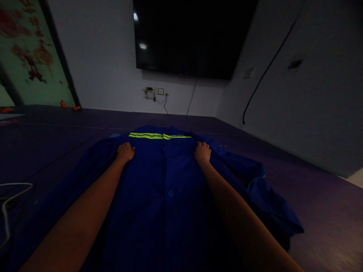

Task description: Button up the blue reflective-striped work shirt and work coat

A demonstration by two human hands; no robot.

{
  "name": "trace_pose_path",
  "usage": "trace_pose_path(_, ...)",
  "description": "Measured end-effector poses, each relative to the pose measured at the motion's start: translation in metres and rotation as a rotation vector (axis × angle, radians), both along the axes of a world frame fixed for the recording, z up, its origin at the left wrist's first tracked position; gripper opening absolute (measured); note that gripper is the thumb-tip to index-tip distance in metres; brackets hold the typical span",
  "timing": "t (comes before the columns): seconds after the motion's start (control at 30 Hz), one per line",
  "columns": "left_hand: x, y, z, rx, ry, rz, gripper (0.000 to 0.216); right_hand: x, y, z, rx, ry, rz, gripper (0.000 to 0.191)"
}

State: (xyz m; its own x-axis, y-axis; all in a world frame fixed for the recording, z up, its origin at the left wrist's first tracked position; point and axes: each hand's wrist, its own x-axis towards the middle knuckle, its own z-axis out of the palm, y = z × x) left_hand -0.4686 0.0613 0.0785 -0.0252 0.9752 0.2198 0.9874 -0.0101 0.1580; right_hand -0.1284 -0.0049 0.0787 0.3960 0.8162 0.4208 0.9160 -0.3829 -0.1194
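Note:
A blue work jacket (167, 181) with a yellow-green reflective stripe (159, 136) and a row of buttons lies spread on a dark purple surface (312, 181). My left hand (125, 152) is closed, gripping the jacket's cloth on its left side just below the stripe. My right hand (202, 153) is closed the same way on the jacket's right side. Both arms reach forward over the jacket. A sleeve (269, 200) lies bunched to the right.
A large dark screen (193, 37) hangs on the white wall ahead, with sockets (155, 91) and cables beneath it. A black cable (266, 71) runs down the right wall. A white cord (11, 196) lies at the left edge.

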Motion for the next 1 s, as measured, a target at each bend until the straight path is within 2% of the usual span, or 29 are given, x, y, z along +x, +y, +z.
trace_pose_path(0.13,-0.001,-0.019,-0.004,0.041,0.027,-0.054,0.053,-0.004,-0.01,-0.005,0.014,-0.052,0.078,0.051)
trace_pose_path(0.33,-0.004,-0.056,-0.01,0.09,-0.024,-0.131,0.062,-0.016,-0.047,-0.009,-0.074,-0.005,0.227,0.053)
trace_pose_path(0.53,-0.001,-0.103,-0.012,0.231,-0.09,-0.299,0.057,-0.045,-0.103,-0.009,-0.027,0.096,0.434,0.05)
trace_pose_path(0.7,0.015,-0.149,-0.005,0.337,-0.225,-0.444,0.045,-0.073,-0.139,-0.005,0.027,0.214,0.605,0.042)
trace_pose_path(0.77,0.024,-0.165,0.0,0.313,-0.286,-0.483,0.043,-0.082,-0.149,-0.003,0.041,0.274,0.67,0.036)
trace_pose_path(0.9,0.04,-0.185,0.01,0.151,-0.344,-0.613,0.046,-0.091,-0.161,0.005,0.008,0.347,0.813,0.026)
trace_pose_path(1.0,0.049,-0.191,0.014,0.052,-0.408,-0.642,0.045,-0.094,-0.166,0.014,-0.054,0.349,0.823,0.019)
